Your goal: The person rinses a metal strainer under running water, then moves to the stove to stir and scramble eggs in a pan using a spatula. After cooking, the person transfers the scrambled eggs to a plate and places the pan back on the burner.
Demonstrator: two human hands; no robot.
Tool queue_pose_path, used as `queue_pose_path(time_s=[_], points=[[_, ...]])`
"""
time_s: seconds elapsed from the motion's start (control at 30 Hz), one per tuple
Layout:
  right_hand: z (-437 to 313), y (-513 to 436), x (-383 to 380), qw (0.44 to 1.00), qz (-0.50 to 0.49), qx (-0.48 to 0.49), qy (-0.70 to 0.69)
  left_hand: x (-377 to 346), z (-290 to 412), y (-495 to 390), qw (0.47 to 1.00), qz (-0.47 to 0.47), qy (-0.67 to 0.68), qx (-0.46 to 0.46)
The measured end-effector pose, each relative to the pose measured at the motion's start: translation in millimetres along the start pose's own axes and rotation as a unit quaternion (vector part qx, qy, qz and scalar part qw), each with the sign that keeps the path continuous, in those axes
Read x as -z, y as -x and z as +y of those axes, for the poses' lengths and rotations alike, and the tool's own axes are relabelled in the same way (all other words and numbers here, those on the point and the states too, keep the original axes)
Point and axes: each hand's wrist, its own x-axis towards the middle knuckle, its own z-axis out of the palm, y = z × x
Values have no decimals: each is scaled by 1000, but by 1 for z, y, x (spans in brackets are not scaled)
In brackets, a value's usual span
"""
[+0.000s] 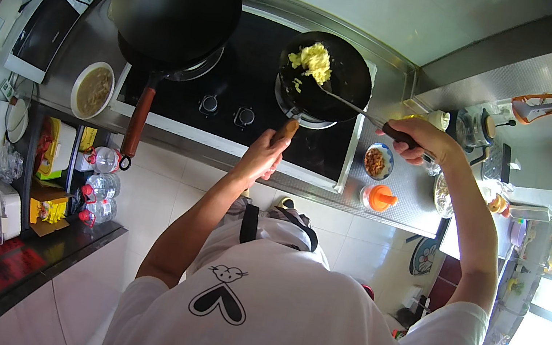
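Note:
My left hand [261,156] grips the wooden handle [288,129] of a dark frying pan [351,77] on the right burner of a black glass cooktop [164,117]. Pale yellow scrambled egg [314,62] lies in a clump at the pan's upper left, with small bits beside it. In my right hand [420,140] is the dark handle of a metal spatula [354,107]. Its shaft reaches over the pan's rim, and its tip is at the lower edge of the egg.
Left stands a large black wok [170,15] with a reddish wooden handle [139,120]. Beside the cooktop sit a bowl of brownish food [93,90], a small bowl of brown bits [379,161] and an orange-lidded container [380,197]. Water bottles [102,186] stand on the left.

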Motion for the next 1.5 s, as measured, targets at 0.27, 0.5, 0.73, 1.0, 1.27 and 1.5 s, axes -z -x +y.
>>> queue_pose_path(time_s=[0.27,0.5,0.73,1.0,1.27,1.5], points=[[25,38,-5,994,-32,31,-97,-1,3,2,1000,0,-2,8],[9,51,-33,921,223,102,301,0,3,2,1000,-5,-4,-1],[17,10,-52,664,448,238,549,0,0,1,1000,-8,3,1],[25,32,-110,630,363,145,670,0,1,2,1000,-6,5,6],[27,43,-118,632,364,124,673,0,2,2,1000,-23,4,-2],[29,-26,-87,648,463,233,558,-1,0,0,1000,-17,8,-2]])
